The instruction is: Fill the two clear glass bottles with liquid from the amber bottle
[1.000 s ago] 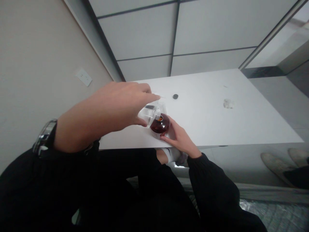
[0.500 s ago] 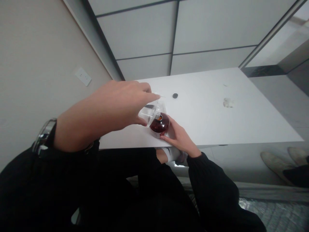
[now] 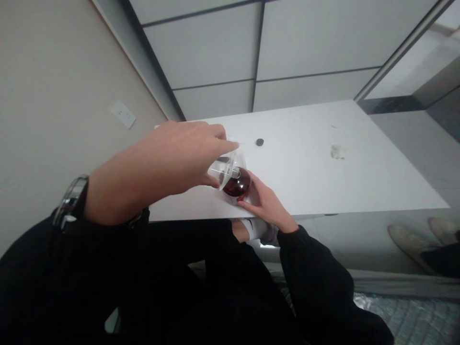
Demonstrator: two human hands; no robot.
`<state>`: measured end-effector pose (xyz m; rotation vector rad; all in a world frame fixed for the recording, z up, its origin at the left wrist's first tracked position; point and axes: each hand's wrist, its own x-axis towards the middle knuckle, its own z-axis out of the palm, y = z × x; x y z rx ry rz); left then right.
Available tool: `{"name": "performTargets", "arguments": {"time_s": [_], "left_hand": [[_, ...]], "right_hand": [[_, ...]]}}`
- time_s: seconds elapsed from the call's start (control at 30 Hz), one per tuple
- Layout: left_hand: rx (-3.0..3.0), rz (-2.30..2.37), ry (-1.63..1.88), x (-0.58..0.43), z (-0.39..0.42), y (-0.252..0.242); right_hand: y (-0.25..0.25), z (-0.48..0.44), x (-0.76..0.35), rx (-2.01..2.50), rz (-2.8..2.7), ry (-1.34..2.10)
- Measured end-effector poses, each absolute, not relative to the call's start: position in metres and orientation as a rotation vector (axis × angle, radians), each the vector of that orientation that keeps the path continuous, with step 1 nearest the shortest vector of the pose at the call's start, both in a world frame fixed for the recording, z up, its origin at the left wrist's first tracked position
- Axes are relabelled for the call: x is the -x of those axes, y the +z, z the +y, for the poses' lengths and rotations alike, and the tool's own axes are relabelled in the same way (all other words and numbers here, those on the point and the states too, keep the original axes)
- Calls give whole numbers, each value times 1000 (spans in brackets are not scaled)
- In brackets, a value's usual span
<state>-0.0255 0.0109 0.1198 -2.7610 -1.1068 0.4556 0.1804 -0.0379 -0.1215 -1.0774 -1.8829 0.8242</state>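
Note:
My left hand (image 3: 179, 155), coming in from the left with a watch on the wrist, grips a clear bottle (image 3: 221, 170) from above. That bottle is tipped to the right, its ridged neck at the mouth of a round, dark reddish-brown bottle (image 3: 237, 187). Whether liquid runs between them cannot be made out. My right hand (image 3: 264, 199) is wrapped round the right side of the round bottle, which stands upright near the table's front edge. My left hand hides part of the clear bottle.
On the white table (image 3: 305, 177) lie a small dark round cap (image 3: 259, 142) and a crumpled whitish piece (image 3: 338, 152). Behind the table rises a panelled cabinet front (image 3: 215, 52). A wall with a socket (image 3: 123, 114) is at left. Another person's shoes (image 3: 409, 244) show at lower right.
The clear bottle and my left hand have shifted very slightly. Both hands keep their hold, and the view has drifted a little.

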Motion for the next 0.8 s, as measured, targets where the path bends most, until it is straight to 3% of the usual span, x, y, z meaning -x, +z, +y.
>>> {"name": "performTargets", "arguments": {"time_s": [0.8], "left_hand": [[2748, -1102, 454, 23, 9, 124]], "right_hand": [[-121, -38, -181, 1087, -1865, 865]]}}
